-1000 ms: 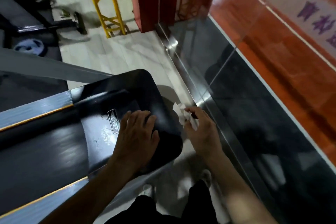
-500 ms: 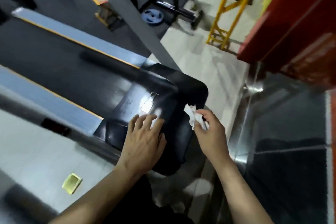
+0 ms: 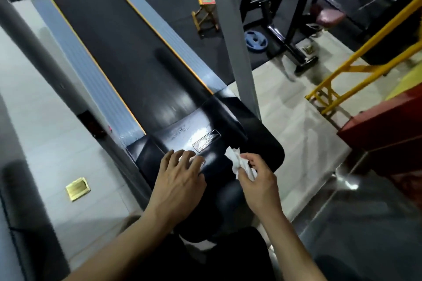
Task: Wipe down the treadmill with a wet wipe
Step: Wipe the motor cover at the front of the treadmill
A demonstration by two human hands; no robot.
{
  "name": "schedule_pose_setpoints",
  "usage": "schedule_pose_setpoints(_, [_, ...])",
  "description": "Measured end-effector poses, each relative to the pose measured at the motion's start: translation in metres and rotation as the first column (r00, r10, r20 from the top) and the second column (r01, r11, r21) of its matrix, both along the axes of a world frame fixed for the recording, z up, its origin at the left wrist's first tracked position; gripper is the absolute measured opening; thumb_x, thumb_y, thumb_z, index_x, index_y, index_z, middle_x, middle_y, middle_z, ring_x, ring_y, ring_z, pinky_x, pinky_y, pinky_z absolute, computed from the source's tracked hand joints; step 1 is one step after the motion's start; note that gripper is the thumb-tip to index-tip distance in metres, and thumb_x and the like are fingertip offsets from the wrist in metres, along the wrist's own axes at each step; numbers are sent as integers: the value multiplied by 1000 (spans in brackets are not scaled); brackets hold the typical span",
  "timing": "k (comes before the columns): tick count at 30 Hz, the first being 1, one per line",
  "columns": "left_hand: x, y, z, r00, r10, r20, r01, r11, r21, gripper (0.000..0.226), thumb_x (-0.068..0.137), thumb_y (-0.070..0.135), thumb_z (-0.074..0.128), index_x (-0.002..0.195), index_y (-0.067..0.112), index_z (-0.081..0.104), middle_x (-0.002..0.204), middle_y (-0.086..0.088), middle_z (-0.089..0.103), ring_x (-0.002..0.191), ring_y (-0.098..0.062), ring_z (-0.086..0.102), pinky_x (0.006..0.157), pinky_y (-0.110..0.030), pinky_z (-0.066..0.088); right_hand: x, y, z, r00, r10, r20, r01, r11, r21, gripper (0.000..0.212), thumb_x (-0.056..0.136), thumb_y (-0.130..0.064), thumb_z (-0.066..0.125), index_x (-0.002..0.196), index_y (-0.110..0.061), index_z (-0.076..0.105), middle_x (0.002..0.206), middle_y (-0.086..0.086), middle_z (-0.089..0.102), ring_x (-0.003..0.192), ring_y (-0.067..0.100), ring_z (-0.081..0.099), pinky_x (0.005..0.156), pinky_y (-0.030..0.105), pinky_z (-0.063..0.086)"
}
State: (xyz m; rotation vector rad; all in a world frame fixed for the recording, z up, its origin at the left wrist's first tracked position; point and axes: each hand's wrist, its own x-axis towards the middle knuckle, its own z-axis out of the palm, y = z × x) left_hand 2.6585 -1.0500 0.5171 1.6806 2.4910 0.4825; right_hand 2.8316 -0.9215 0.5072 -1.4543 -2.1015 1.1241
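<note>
The treadmill (image 3: 127, 57) runs away from me, a black belt between grey side rails with yellow stripes. Its glossy black motor cover (image 3: 228, 125) lies nearest, with a small silver badge. My left hand (image 3: 180, 178) rests flat on the cover, fingers spread and straight. Just right of it, my right hand (image 3: 258, 180) pinches a crumpled white wet wipe (image 3: 238, 162), held slightly above the cover's right part.
A grey upright post (image 3: 235, 36) rises from the treadmill's right side. Beyond stand a small wooden stool (image 3: 204, 4), a blue weight plate (image 3: 255, 40), a black machine frame (image 3: 285, 7) and a yellow rack (image 3: 356, 61). A red block (image 3: 383, 132) sits right; a brass floor plate (image 3: 77, 188) left.
My view has swung left, so the whole treadmill belt now shows. Both hands stay on the motor cover, left hand flat, right hand still holding the wipe.
</note>
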Motion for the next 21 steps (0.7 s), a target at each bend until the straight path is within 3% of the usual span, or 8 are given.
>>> schedule_pose_setpoints(7, [16, 41, -46, 951, 304, 53, -301, 952, -58, 32, 88, 32, 51, 113, 18, 67, 114, -2, 66, 114, -29, 60, 108, -49, 41, -34, 94, -31, 932, 358, 64, -357, 934, -28, 28, 88, -14, 66, 109, -33, 63, 103, -11, 67, 90, 8, 65, 77, 17, 50])
schedule_pose_setpoints(9, [26, 59, -60, 905, 422, 48, -416, 904, -101, 33, 88, 33, 50, 113, 18, 66, 115, -3, 65, 114, -29, 59, 106, -48, 42, -40, 130, -45, 894, 446, 50, -439, 892, -106, 17, 92, -24, 66, 106, -33, 64, 101, -13, 68, 91, 3, 66, 75, 13, 48])
schedule_pose_setpoints(10, [34, 71, -66, 875, 483, 44, -475, 872, -118, 34, 87, 33, 50, 113, 18, 67, 116, -3, 66, 114, -29, 58, 105, -48, 42, -42, 150, -53, 865, 499, 50, -489, 861, -140, 13, 94, -36, 66, 107, -34, 63, 101, -12, 69, 91, 1, 66, 75, 13, 48])
schedule_pose_setpoints(12, [57, 96, -82, 809, 587, 44, -576, 805, -141, 35, 86, 31, 51, 112, 16, 68, 114, -5, 66, 111, -31, 59, 101, -49, 43, -43, 193, -73, 793, 606, 57, -597, 793, -125, 26, 96, -52, 58, 112, -33, 62, 99, -8, 69, 87, 6, 67, 76, 23, 52])
schedule_pose_setpoints(15, [106, 134, -111, 753, 649, 107, -627, 757, -183, 39, 84, 34, 47, 111, 18, 69, 111, -4, 66, 106, -30, 61, 99, -46, 44, -44, 253, -110, 708, 695, 124, -684, 719, -123, 20, 98, -42, 57, 115, -31, 61, 96, -6, 67, 83, 13, 67, 73, 32, 53])
schedule_pose_setpoints(18, [141, 163, -144, 756, 627, 189, -575, 774, -266, 38, 84, 37, 48, 112, 22, 68, 111, 1, 64, 105, -24, 60, 101, -43, 44, -45, 294, -147, 707, 684, 179, -669, 729, -147, 15, 98, -30, 61, 112, -30, 62, 90, -5, 69, 80, 14, 67, 71, 34, 53])
schedule_pose_setpoints(21, [147, 175, -182, 731, 638, 241, -555, 762, -334, 34, 83, 34, 63, 115, 25, 66, 114, 5, 63, 106, -20, 60, 101, -43, 49, -45, 310, -188, 708, 670, 225, -643, 743, -186, 18, 96, -30, 63, 113, -28, 61, 92, -3, 70, 82, 16, 66, 70, 35, 52])
